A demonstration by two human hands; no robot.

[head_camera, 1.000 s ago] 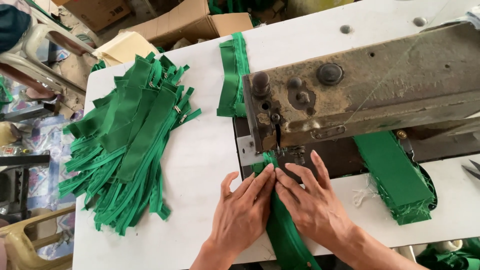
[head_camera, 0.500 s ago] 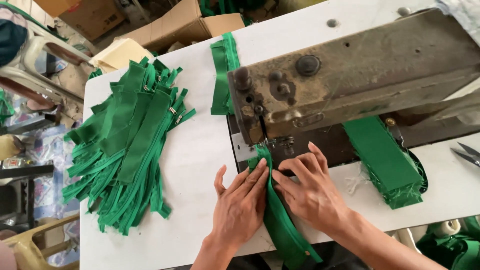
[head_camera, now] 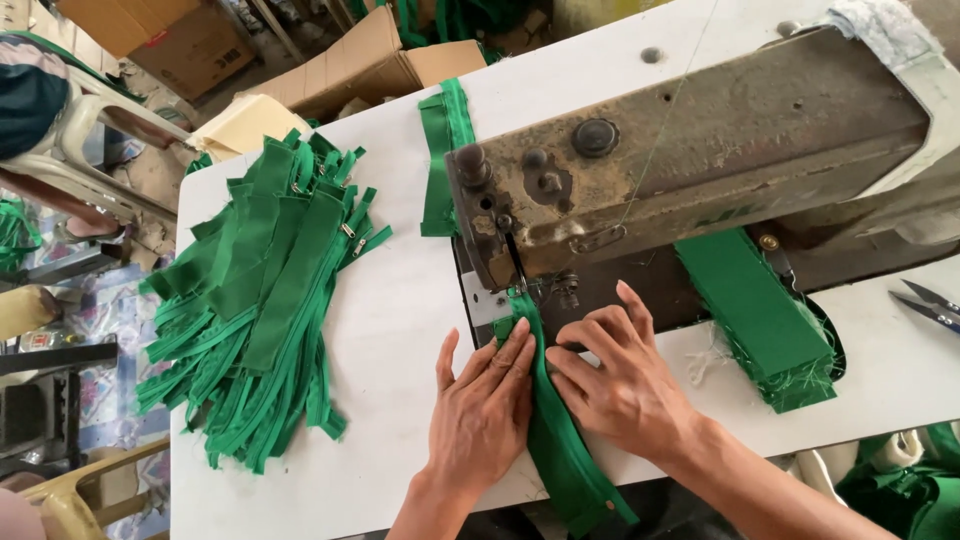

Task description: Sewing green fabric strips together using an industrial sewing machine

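the sewing machine (head_camera: 700,150) head hides the needle and the far end of the green fabric strip (head_camera: 550,420), whose near end runs off the bottom edge, the scissors (head_camera: 930,305) are cut by the right edge, and the stacked green pieces (head_camera: 760,315) sit partly under the machine arm.

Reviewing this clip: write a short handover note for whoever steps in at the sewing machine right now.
Left hand: flat on the green strip, beside the needle.
Right hand: flat on the strip's other side, fingers toward the presser foot.
Strip runs under the sewing machine head; its tail hangs off the table edge.
Done, by the look: green pile at left.
Left: stack of green pieces at right.
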